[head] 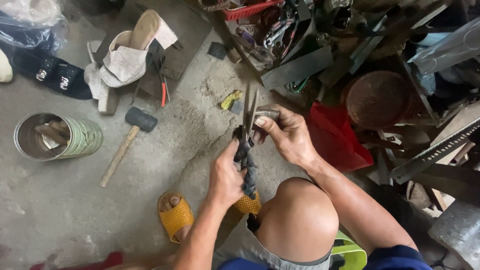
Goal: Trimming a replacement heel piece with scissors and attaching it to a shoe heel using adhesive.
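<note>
My left hand (226, 176) grips the dark wrapped handles of a pair of metal shears (248, 131), whose blades point away from me. My right hand (286, 134) pinches a small flat piece of sheet metal (267, 114) between thumb and fingers, right beside the shear blades. Both hands are held above my bare knee (298, 220) and over the concrete floor.
A wooden-handled hammer (128, 140) lies on the floor to the left, near a tin can (57, 136) holding scraps. A pale high-heeled shoe (131, 50) rests on a stand. Tools and metal scrap (300, 45) pile up at the back right, beside a red bag (334, 137). My yellow sandals (176, 216) are below.
</note>
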